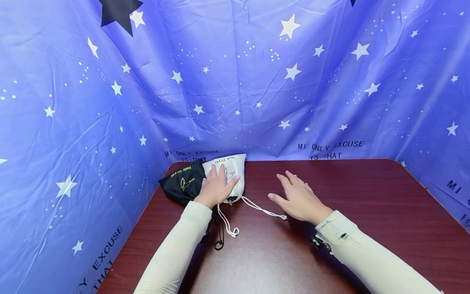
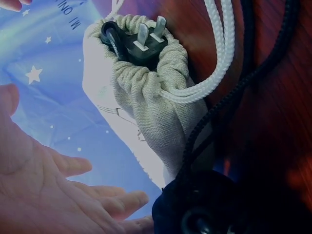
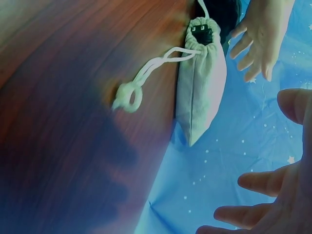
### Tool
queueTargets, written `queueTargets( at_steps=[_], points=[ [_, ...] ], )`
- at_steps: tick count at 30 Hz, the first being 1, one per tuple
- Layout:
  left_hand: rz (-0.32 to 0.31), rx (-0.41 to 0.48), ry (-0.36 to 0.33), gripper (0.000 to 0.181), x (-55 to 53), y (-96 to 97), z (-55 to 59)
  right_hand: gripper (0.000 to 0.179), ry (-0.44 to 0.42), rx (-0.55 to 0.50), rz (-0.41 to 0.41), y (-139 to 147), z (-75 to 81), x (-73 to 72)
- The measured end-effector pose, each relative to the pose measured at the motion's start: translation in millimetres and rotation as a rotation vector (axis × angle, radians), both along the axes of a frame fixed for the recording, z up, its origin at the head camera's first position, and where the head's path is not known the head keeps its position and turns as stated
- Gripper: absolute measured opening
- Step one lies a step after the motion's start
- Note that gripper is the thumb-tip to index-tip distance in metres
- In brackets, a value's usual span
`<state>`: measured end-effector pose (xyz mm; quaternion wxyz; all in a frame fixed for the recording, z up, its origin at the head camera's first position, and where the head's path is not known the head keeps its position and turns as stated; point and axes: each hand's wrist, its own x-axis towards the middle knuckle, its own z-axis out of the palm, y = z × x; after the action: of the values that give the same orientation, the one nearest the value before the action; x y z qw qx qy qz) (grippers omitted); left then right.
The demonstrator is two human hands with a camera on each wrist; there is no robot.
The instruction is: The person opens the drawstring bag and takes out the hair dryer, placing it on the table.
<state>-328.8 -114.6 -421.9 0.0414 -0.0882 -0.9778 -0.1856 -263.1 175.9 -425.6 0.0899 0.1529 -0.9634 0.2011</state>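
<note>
A white drawstring bag [image 1: 238, 171] printed "Hair Dryer" lies at the back of the table, its gathered mouth toward the person. Inside that mouth a black plug [image 2: 141, 46] with two metal prongs shows. A black drawstring bag [image 1: 176, 183] with yellow "Hair Dryer" print lies against its left side. Above the white bag hovers my left hand [image 1: 216, 185], fingers spread and apart from the cloth in the right wrist view. My right hand [image 1: 302, 200] is held over the table to the right of the bags, fingers extended, holding nothing.
White cords [image 1: 262, 210] trail from the white bag across the dark red wooden table [image 1: 271, 261]. A black cord [image 1: 219, 234] hangs toward the front near the left sleeve. Blue star-printed cloth [image 1: 235, 81] walls the back and both sides.
</note>
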Motion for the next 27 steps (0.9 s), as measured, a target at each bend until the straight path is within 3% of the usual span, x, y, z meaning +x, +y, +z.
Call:
queueTargets(
  at_steps=[14,27],
  points=[
    [-0.012,0.052,0.021,0.093,-8.4,-2.3,-4.3,0.082,-0.013,-0.02,0.029,-24.8,0.4,-10.8],
    [-0.019,0.143,0.0,0.094,-13.6,-4.3,-7.4,0.083,-0.039,-0.044,0.03,-40.1,-10.8,-28.3]
  ],
)
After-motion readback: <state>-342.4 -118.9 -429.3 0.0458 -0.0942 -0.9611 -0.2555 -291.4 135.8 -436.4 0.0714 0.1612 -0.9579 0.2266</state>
